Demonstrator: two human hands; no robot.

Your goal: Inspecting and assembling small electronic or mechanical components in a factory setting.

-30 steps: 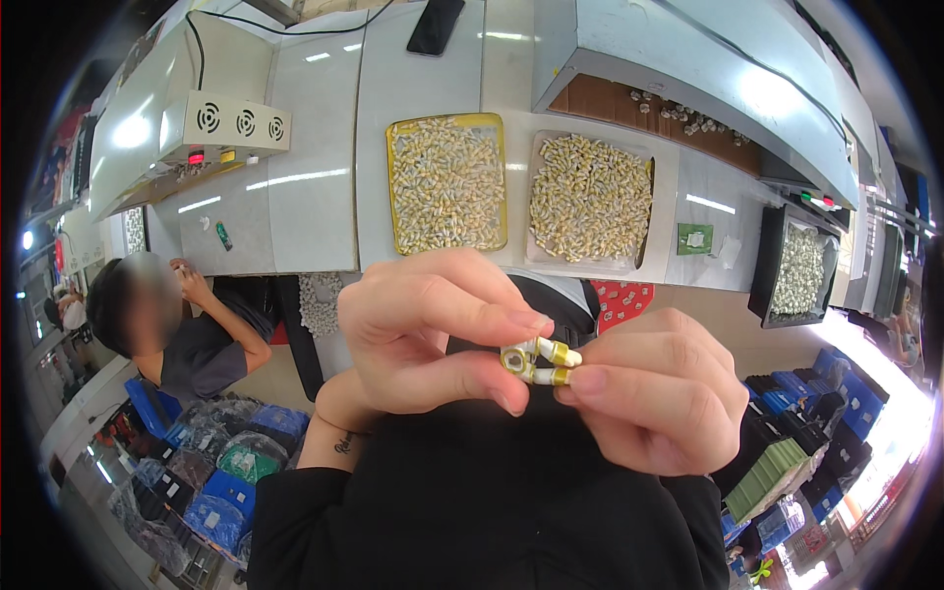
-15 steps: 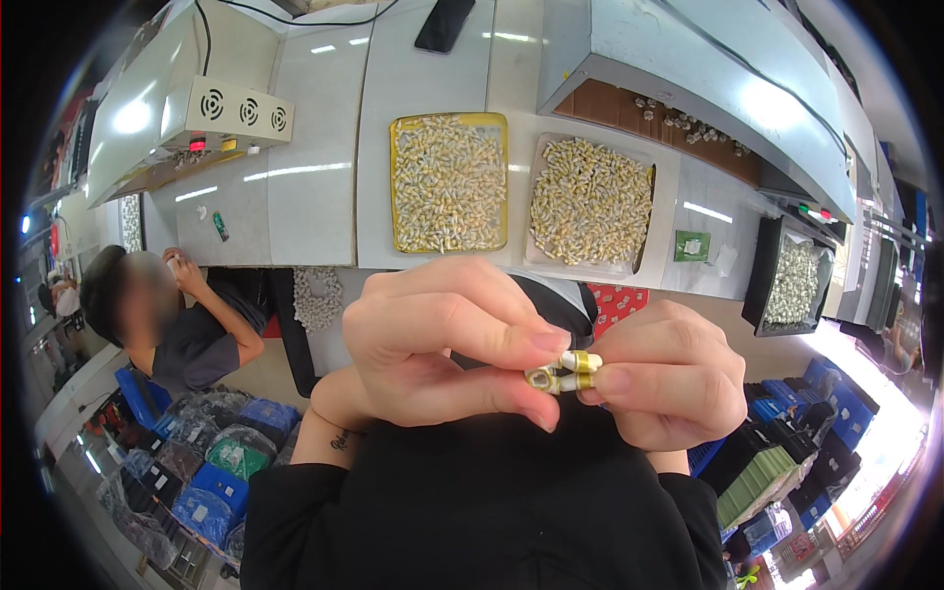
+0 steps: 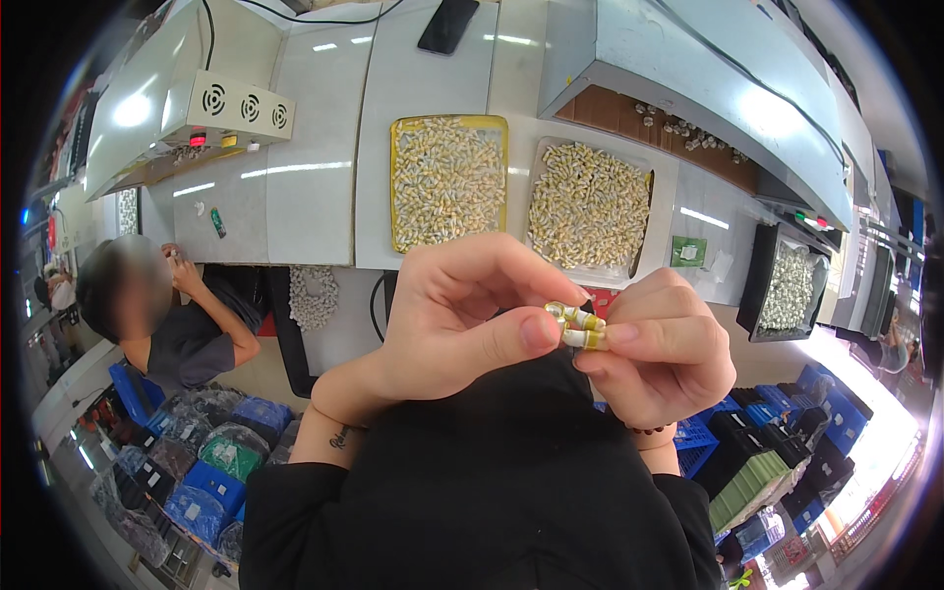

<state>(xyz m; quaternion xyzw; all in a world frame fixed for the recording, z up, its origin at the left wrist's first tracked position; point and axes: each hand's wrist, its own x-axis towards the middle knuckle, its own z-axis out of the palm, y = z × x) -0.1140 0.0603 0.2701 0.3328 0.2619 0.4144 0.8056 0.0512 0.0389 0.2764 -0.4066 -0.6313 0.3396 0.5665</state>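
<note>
In front of my chest, both hands meet at small white-and-gold cylindrical parts (image 3: 587, 339), at least two lying side by side. My left hand (image 3: 467, 315) pinches their left end, thumb on the near side and forefinger on the far side. With its thumb and forefinger, my right hand (image 3: 674, 344) grips the right end. One part shows a round open end beside the left thumb; the fingertips cover much of the rest. Beyond the hands, a yellow tray (image 3: 393, 187) and a pale tray (image 3: 537, 162) hold many similar parts.
Metal housings stand at the back left (image 3: 226, 103) and back right (image 3: 688, 88) of the white bench. A black phone (image 3: 447, 27) lies at the far edge. To the right is a black bin (image 3: 752, 295) of small parts. A co-worker (image 3: 187, 334) sits at left.
Both hands have risen away from my body, bringing the parts nearer the bench. The parts have tilted, and my left thumb now lies further over them.
</note>
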